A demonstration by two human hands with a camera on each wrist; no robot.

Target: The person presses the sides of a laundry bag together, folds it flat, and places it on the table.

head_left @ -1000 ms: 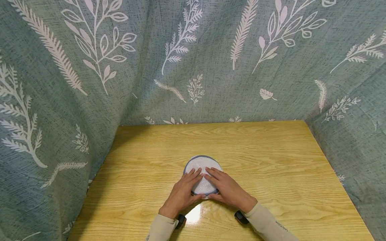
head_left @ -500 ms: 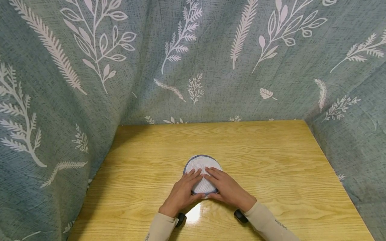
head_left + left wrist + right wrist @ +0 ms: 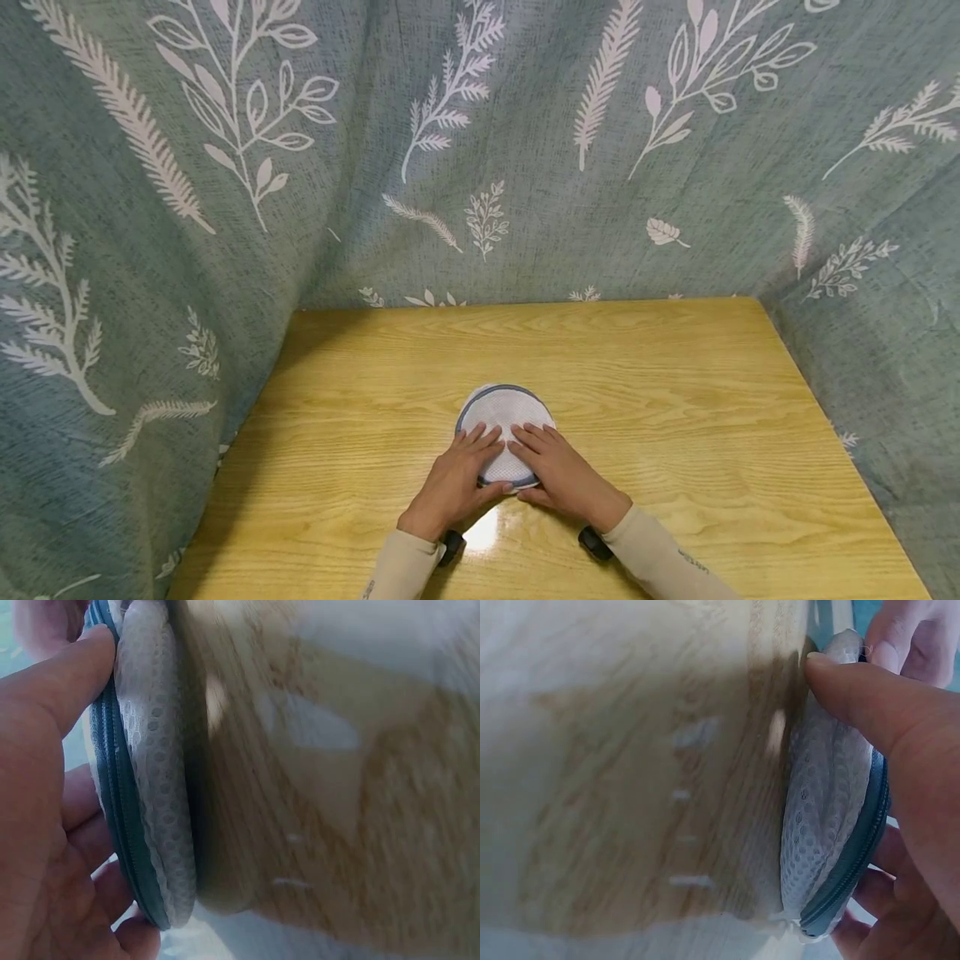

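Note:
A round white mesh laundry bag (image 3: 507, 408) with a blue zipper rim lies flattened on the table in the head view. My left hand (image 3: 456, 477) rests over its left side, fingers stretched across the top and thumb along the near edge. Over the right side lies my right hand (image 3: 567, 472), its fingers spread on the mesh. The left wrist view shows the left thumb touching the blue zipper (image 3: 124, 810) above the puffy mesh side. In the right wrist view the right thumb lies lower, against the mesh side wall (image 3: 814, 817) of the bag.
The wood-grain table (image 3: 675, 400) extends around the bag on every side. Grey-green leaf-patterned curtains (image 3: 540, 217) hang behind it and along both sides. A black wrist device (image 3: 596, 543) sits by the right cuff, and glare shows near the front.
My right hand's fingers have drawn slightly back toward me, and its thumb has slipped lower off the rim. The bag's top has shifted slightly to the right. The left hand stays nearly still.

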